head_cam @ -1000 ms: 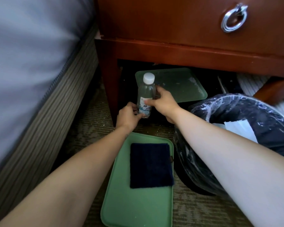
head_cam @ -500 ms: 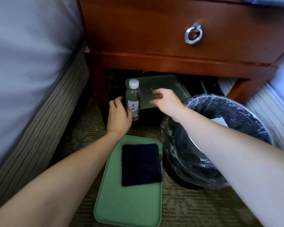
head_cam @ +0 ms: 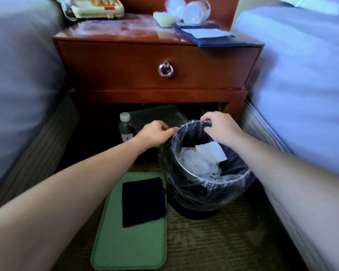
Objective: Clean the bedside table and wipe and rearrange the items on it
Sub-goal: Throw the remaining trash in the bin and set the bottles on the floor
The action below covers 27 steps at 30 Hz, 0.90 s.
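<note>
A black waste bin (head_cam: 205, 190) lined with clear plastic stands on the carpet in front of the wooden bedside table (head_cam: 125, 67). My left hand (head_cam: 155, 133) pinches the bin's far left rim. My right hand (head_cam: 221, 127) grips its far rim. White paper lies inside the bin. A small water bottle (head_cam: 125, 127) stands under the table, left of my left hand, with a green tray (head_cam: 160, 116) behind it. On the floor nearer me lies another green tray (head_cam: 129, 239) with a dark blue cloth (head_cam: 143, 201) on it.
On the tabletop sit a beige telephone (head_cam: 98, 6), a pale soap dish (head_cam: 163, 17), clear plastic cups (head_cam: 188, 10) and a dark folder with paper (head_cam: 205, 36). Beds flank the table on both sides. The drawer with its ring pull (head_cam: 165, 69) is closed.
Both hands let go of the water bottle, which stays under the table, and moved right onto the bin's rim. The view has pulled back and up, showing the tabletop.
</note>
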Available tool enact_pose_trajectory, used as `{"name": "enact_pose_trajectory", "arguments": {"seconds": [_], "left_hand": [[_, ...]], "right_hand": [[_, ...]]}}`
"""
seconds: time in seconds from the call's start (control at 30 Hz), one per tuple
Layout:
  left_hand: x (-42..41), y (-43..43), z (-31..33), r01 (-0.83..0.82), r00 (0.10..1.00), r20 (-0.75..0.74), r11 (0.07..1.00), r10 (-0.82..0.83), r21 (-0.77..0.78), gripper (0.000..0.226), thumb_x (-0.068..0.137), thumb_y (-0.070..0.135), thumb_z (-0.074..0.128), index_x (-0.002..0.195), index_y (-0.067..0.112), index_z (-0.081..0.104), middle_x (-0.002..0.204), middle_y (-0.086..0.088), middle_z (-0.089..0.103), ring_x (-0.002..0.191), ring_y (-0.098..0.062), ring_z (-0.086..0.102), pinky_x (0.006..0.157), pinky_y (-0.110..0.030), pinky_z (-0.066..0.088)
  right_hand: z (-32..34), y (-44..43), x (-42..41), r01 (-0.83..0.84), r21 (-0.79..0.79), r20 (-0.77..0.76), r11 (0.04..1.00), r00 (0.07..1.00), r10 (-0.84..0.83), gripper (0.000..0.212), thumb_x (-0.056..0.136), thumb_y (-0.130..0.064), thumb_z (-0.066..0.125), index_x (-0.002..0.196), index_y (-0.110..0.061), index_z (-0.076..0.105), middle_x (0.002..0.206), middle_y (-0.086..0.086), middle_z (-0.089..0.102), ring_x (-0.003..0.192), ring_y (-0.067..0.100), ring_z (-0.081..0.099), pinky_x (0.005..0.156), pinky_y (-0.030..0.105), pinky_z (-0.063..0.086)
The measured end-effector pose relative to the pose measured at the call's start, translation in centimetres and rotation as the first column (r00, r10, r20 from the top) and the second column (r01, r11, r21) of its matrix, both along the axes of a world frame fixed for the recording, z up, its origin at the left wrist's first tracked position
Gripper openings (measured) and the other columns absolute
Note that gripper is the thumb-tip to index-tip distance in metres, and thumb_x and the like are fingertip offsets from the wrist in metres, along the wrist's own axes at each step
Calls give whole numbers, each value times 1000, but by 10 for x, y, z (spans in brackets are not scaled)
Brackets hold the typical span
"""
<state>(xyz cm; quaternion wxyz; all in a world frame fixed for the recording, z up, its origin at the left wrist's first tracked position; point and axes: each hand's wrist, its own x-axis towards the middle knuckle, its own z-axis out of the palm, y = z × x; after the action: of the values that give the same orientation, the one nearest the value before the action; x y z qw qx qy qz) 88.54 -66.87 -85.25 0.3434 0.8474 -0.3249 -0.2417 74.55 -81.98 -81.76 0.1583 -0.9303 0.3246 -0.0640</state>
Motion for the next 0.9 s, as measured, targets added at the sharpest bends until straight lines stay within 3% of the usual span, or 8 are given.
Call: {"name": "enact_pose_trajectory", "arguments": {"seconds": [0.1, 0.2, 0.3, 0.4, 0.53, 0.77, 0.9], "left_hand": [[-13, -10, 6, 76, 971, -237, 984, -36, 161, 40, 90, 37, 67, 115, 10, 51, 115, -8, 60, 106, -24, 61, 82, -38, 57], [-22, -16, 5, 94, 958, -285, 976, -35, 197, 14, 90, 8, 63, 102, 3, 56, 111, -18, 66, 96, -31, 68, 82, -43, 59], [-27, -21, 1, 69, 956, -292, 981, -14, 179, 23, 88, -7, 53, 109, -4, 60, 106, -24, 68, 85, -29, 71, 71, -41, 62], [-29, -25, -2, 62, 972, -233, 984, -21, 168, 24, 87, -7, 53, 109, -2, 63, 101, -22, 69, 80, -29, 73, 63, -38, 62], [-29, -24, -5, 18, 978, -208, 990, 12, 142, 24, 86, -3, 63, 110, 3, 61, 103, -19, 68, 75, -28, 72, 54, -34, 61], [-44, -43, 5, 27, 979, -202, 998, -14, 64, 16, 84, 0, 66, 99, 7, 63, 98, -18, 69, 73, -28, 73, 59, -36, 62], [-61, -57, -7, 28, 971, -240, 999, -17, 43, 20, 83, 0, 67, 101, 7, 63, 101, -18, 68, 76, -32, 72, 60, -40, 62]], "right_hand": [[-2, -18, -36, 38, -90, -179, 995, 982, -54, 46, 91, -9, 54, 136, -19, 52, 130, 15, 55, 117, 36, 53, 92, 38, 47], [-11, -27, -62, 69, -84, -304, 994, 948, -92, 54, 92, -11, 50, 144, -22, 37, 125, 17, 53, 110, 37, 55, 82, 37, 46], [-18, -30, -76, 128, -75, -295, 989, 944, -145, 57, 89, -1, 44, 142, -20, 34, 108, 18, 60, 96, 35, 59, 72, 36, 45], [-23, -32, -80, 154, -118, -225, 981, 958, -177, 53, 88, 4, 41, 137, -15, 39, 108, 21, 61, 101, 38, 59, 72, 38, 45], [-26, -27, -81, 159, -155, -218, 975, 957, -190, 44, 87, 6, 45, 128, -9, 38, 90, 16, 52, 94, 39, 56, 66, 38, 39], [-28, -47, -99, 161, -209, -211, 964, 956, -206, 39, 86, 3, 51, 122, -8, 41, 108, 22, 61, 101, 41, 60, 70, 37, 43], [-20, -60, -112, 156, -271, -236, 950, 946, -222, 46, 87, 3, 48, 131, -9, 39, 113, 21, 61, 104, 41, 60, 70, 37, 39]]}}
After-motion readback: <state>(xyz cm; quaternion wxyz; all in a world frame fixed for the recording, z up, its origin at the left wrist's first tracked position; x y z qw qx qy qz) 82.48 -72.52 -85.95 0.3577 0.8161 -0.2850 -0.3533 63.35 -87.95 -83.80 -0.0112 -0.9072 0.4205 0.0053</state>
